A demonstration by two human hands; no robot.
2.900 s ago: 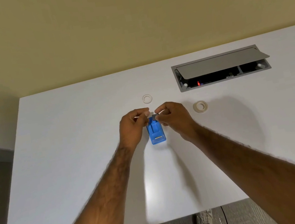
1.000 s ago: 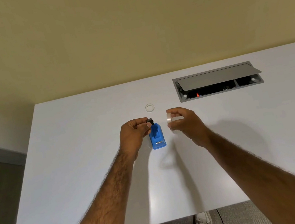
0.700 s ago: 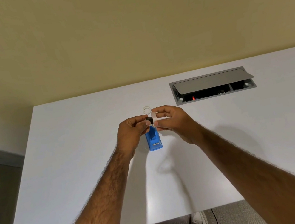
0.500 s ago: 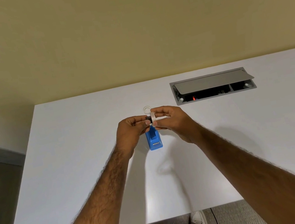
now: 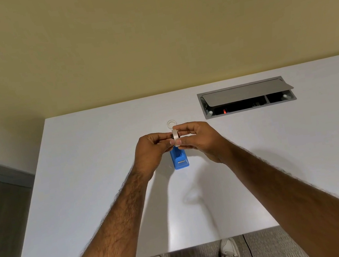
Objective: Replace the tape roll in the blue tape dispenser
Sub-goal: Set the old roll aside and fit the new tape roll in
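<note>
Roll [image 5: 175, 137] now edge-on between hands

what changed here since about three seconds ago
The right hand fetched the tape roll lying to its right on the table and brought it to the black hub in the left hand. The blue dispenser and empty ring stayed put.

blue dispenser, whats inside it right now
No roll shows in the blue dispenser; its near end looks bare. The hands cover its far end, pinching the new tape roll and a dark hub just above.
</note>
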